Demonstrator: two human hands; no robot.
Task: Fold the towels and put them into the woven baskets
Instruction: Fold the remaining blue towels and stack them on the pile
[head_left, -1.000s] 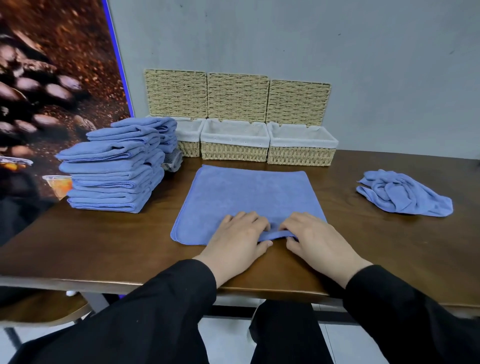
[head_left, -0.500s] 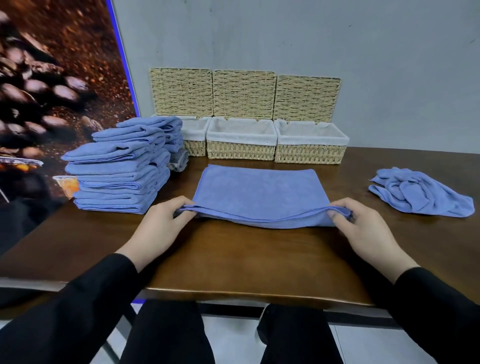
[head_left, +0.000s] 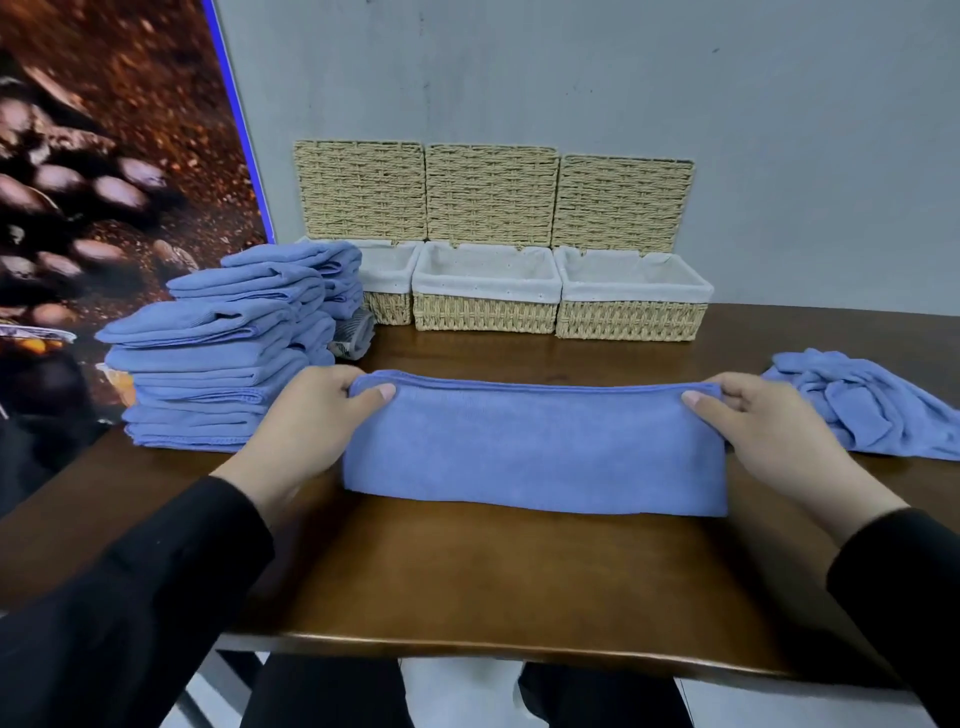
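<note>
Blue microfibre towel (head_left: 535, 452), folded once lengthwise on the bench (head_left: 467, 577), is pinched at its far corners by left hand (head_left: 306, 421) and right hand (head_left: 763, 426). Next probably a crosswise fold, edges matched, then one of the lined woven baskets (head_left: 485, 312) behind

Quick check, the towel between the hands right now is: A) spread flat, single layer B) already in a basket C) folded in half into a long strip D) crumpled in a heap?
C: the blue microfibre towel lies on the dark wooden table as a doubled strip, left hand and right hand each pinching a far corner.
</note>
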